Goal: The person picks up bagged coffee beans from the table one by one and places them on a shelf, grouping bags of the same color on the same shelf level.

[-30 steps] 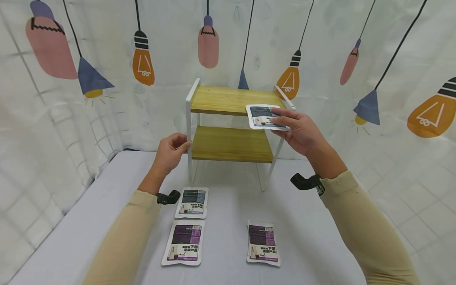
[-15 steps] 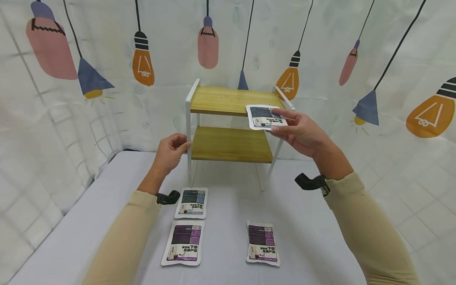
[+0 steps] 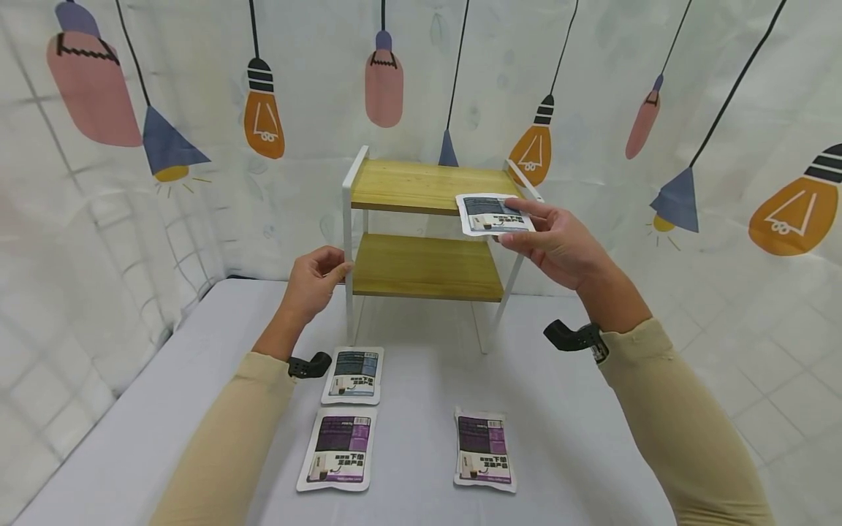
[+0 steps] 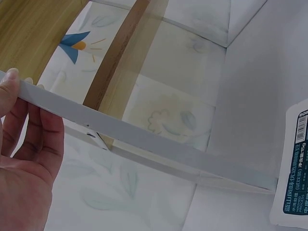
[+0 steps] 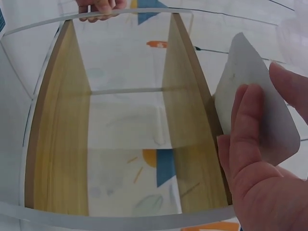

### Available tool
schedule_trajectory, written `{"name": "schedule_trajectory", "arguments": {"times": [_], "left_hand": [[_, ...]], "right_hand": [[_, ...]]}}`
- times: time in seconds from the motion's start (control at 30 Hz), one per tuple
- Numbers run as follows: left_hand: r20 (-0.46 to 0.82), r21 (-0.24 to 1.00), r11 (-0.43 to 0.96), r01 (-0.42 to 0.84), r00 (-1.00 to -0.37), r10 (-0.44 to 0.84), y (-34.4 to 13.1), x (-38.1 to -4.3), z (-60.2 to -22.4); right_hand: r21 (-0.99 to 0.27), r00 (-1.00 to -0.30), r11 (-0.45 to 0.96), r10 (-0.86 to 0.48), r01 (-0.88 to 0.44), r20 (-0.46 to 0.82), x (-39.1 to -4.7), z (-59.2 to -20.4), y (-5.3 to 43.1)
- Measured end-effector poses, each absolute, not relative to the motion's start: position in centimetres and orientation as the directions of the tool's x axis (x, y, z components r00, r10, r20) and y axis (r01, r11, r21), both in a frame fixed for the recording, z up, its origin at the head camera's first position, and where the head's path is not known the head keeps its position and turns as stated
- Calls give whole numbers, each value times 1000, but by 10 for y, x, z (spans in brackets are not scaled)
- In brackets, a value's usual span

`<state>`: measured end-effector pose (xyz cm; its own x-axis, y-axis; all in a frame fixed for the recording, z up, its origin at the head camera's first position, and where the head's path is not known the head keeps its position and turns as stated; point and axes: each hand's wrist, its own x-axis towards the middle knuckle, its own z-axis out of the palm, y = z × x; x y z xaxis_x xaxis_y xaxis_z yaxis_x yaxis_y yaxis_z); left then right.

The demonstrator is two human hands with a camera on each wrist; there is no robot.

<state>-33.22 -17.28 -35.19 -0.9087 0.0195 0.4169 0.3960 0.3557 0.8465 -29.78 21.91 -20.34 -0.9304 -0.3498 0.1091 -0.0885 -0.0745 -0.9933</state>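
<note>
A two-tier rack with wooden shelves [image 3: 427, 267] and a white metal frame stands at the back of the table. My left hand [image 3: 316, 283] grips its front left post [image 4: 120, 126], thumb on one side and fingers on the other. At the front right edge of the top shelf [image 3: 421, 179], my right hand [image 3: 555, 245] pinches a flat white pouch [image 3: 483, 215] with a blue-grey label. The thumb is below the pouch and fingers lie over its label. In the right wrist view the pouch's plain back [image 5: 262, 110] shows, close beside the top board.
Nearer on the white table lie another blue-labelled pouch [image 3: 353, 375], a purple-labelled pouch [image 3: 338, 448] at the left and a second purple-labelled pouch [image 3: 485, 449] at the right. A curtain [image 3: 316, 95] printed with lamps hangs behind the rack.
My right thumb has moved down off the pouch's near edge and the wrist has shifted slightly right. The pouch has tilted a little, its near edge higher. My left hand stays on the post.
</note>
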Motion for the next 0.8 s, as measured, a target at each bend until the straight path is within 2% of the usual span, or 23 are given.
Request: {"name": "schedule_trajectory", "arguments": {"times": [0.8], "left_hand": [[412, 857, 331, 395, -911, 20, -172, -332, -351]], "right_hand": [[-994, -956, -105, -285, -40, 69, -315, -200, 219]]}}
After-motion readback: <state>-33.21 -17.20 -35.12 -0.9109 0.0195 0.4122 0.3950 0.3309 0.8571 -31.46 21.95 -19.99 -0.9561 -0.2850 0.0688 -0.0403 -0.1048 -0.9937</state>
